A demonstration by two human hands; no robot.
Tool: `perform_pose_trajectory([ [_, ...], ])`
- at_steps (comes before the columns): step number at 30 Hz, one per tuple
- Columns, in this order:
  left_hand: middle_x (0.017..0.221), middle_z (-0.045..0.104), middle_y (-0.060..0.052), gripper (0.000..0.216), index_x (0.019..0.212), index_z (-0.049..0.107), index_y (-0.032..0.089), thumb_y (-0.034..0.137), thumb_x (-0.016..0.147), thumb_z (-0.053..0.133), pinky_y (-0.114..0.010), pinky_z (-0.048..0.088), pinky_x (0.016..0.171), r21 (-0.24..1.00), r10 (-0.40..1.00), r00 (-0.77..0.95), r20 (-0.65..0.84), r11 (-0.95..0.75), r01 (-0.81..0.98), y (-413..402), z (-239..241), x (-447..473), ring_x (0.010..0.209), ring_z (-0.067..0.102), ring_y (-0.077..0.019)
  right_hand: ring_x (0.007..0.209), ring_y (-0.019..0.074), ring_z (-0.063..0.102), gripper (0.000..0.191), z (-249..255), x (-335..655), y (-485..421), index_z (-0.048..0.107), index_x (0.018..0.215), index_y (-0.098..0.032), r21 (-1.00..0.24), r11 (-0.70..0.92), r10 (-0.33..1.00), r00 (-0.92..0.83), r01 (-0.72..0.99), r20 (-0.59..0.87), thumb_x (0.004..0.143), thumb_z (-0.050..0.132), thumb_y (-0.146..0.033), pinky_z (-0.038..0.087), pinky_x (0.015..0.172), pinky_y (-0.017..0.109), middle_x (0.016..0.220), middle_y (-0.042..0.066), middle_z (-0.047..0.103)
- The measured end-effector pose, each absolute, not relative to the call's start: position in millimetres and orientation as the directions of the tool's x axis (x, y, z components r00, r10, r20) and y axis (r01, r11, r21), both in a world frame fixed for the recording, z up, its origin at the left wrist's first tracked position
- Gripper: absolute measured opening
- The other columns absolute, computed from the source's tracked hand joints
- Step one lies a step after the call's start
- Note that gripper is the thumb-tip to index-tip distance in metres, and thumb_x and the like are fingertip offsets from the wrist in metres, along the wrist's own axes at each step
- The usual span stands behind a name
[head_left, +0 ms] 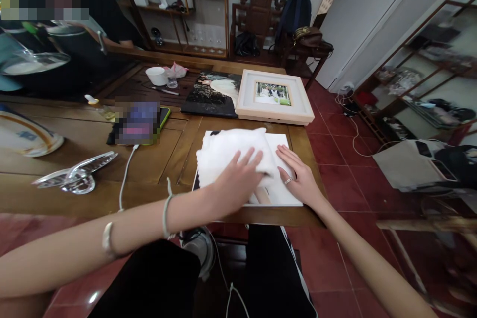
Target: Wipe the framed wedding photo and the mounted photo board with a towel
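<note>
A white cloth (231, 151) lies on a flat white photo panel (285, 196) at the near right end of the wooden table (93, 198). My left hand (236, 179) presses flat on the cloth with its fingers spread. My right hand (298, 176), wearing a ring, rests flat on the panel just right of the cloth, fingers stretched out and together. Most of the panel's picture is hidden under the cloth and my hands.
Behind the panel stand a white framed photo (274, 95) and a dark unframed print (214, 93). A phone (139, 121) with a white cable, a silver dish (74, 176), a plate (26, 134) and a white bowl (156, 75) are to the left. Another person is at the far left.
</note>
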State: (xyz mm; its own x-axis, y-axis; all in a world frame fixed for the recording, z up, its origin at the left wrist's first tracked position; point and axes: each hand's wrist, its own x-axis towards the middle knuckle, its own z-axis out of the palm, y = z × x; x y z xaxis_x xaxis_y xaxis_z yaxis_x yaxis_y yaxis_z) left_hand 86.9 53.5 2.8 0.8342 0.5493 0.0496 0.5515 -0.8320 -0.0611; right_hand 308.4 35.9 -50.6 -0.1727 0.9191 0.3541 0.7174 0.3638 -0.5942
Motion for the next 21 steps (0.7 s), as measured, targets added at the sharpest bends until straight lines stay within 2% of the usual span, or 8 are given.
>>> perform_pose_trajectory([
  [3, 0.154, 0.028, -0.019, 0.038, 0.124, 0.062, 0.014, 0.013, 0.087, 0.056, -0.057, 0.028, 0.111, -0.033, 0.595, 0.802, 0.055, -0.801, 0.597, 93.2, -1.2, 96.1, 0.142, 0.018, -0.0429, 0.138, 0.0258, 0.041, 0.045, -50.9, 308.9, 36.0, 0.055, 0.134, -0.020, -0.605, 0.369, 0.917, -0.169, 0.705, 0.362, 0.091, 0.054, -0.034, 0.035, 0.115, 0.049, 0.143, 0.011, 0.051],
  [5, 0.155, 0.025, -0.019, 0.036, 0.125, 0.061, 0.013, 0.013, 0.090, 0.051, -0.059, 0.026, 0.112, -0.026, 0.601, 0.798, 0.053, -0.798, 0.603, 101.0, -3.0, 101.1, 0.142, 0.015, -0.0431, 0.138, 0.0256, 0.041, 0.044, -50.9, 308.8, 36.0, 0.056, 0.134, -0.021, -0.623, 0.357, 0.923, -0.159, 0.696, 0.352, 0.092, 0.052, -0.034, 0.034, 0.115, 0.049, 0.143, 0.010, 0.052],
  [8, 0.153, 0.029, -0.022, 0.032, 0.118, 0.066, 0.011, 0.012, 0.092, 0.048, -0.059, 0.028, 0.111, -0.069, 0.581, 0.811, 0.060, -0.808, 0.585, 78.6, -2.9, 106.5, 0.141, 0.022, -0.0425, 0.139, 0.0241, 0.040, 0.041, -51.0, 308.8, 35.9, 0.055, 0.134, -0.025, -0.658, 0.340, 0.932, -0.146, 0.672, 0.333, 0.096, 0.045, -0.034, 0.032, 0.116, 0.050, 0.143, 0.007, 0.051],
  [11, 0.151, 0.035, -0.020, 0.029, 0.116, 0.069, 0.016, 0.019, 0.091, 0.054, -0.062, 0.034, 0.106, -0.126, 0.562, 0.825, 0.061, -0.816, 0.565, 28.4, -2.8, 109.7, 0.137, 0.032, -0.0445, 0.139, 0.0233, 0.040, 0.040, -51.5, 309.1, 35.9, 0.055, 0.134, -0.026, -0.673, 0.333, 0.934, -0.136, 0.660, 0.329, 0.098, 0.040, -0.034, 0.030, 0.117, 0.050, 0.144, 0.005, 0.051],
  [15, 0.148, 0.041, -0.016, 0.026, 0.110, 0.073, 0.022, 0.028, 0.089, 0.059, -0.062, 0.038, 0.104, -0.148, 0.531, 0.839, 0.118, -0.826, 0.544, -23.2, -3.9, 108.8, 0.136, 0.034, -0.0450, 0.138, 0.0227, 0.041, 0.040, -51.4, 308.8, 36.0, 0.056, 0.134, -0.025, -0.676, 0.326, 0.937, -0.128, 0.661, 0.326, 0.098, 0.040, -0.035, 0.031, 0.117, 0.049, 0.143, 0.006, 0.052],
  [18, 0.146, 0.044, -0.015, 0.026, 0.110, 0.072, 0.023, 0.026, 0.089, 0.058, -0.059, 0.040, 0.104, -0.115, 0.522, 0.844, 0.120, -0.838, 0.534, -16.1, -2.3, 106.9, 0.135, 0.038, -0.0419, 0.139, 0.0225, 0.040, 0.041, -50.2, 308.0, 36.0, 0.056, 0.134, -0.025, -0.684, 0.319, 0.940, -0.126, 0.655, 0.317, 0.098, 0.040, -0.036, 0.030, 0.117, 0.049, 0.144, 0.006, 0.051],
  [21, 0.147, 0.041, -0.019, 0.032, 0.118, 0.068, 0.018, 0.018, 0.089, 0.053, -0.058, 0.039, 0.103, -0.117, 0.605, 0.787, 0.124, -0.778, 0.617, 20.6, -2.3, 110.0, 0.136, 0.037, -0.0410, 0.139, 0.0229, 0.039, 0.043, -48.9, 307.5, 35.7, 0.056, 0.134, -0.023, -0.701, 0.317, 0.942, -0.129, 0.639, 0.309, 0.098, 0.039, -0.039, 0.028, 0.118, 0.048, 0.144, 0.007, 0.050],
])
